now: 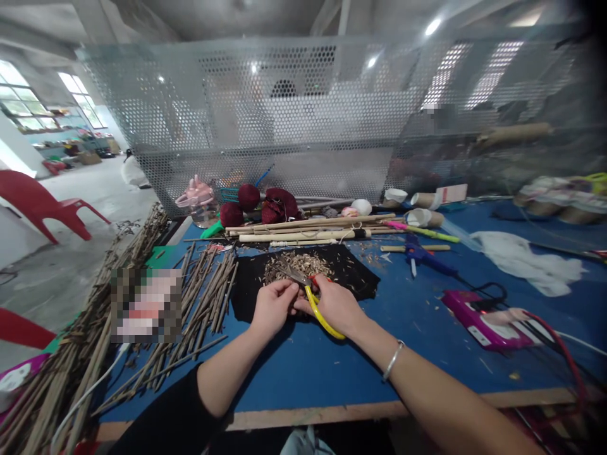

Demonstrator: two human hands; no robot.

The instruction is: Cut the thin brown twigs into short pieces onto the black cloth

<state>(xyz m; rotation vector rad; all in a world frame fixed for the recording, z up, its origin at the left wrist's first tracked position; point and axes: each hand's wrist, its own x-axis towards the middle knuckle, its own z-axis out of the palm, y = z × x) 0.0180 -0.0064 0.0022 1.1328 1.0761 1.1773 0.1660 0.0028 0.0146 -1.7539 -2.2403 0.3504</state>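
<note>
My right hand (334,303) grips a pair of scissors (325,321) with yellow handles and a bit of red near the pivot. Their metal blades point up and left over a heap of short cut twig pieces (308,260). Close beside the blades, my left hand (275,306) is closed in a pinch, its fingertips near those of the right hand. Whatever it pinches is too small or hidden to make out. Under both hands lies a black cloth (246,278) carrying the heap. Left of the cloth is a loose pile of thin brown sticks (203,303).
Long dried stalks (80,341) line the table's left side. Behind the cloth lie bamboo rods (303,236) and dark red yarn balls (249,197). A blue glue gun (427,258), a purple power strip (484,322) and white cloth (526,253) are on the right. A perforated metal screen (265,133) stands behind.
</note>
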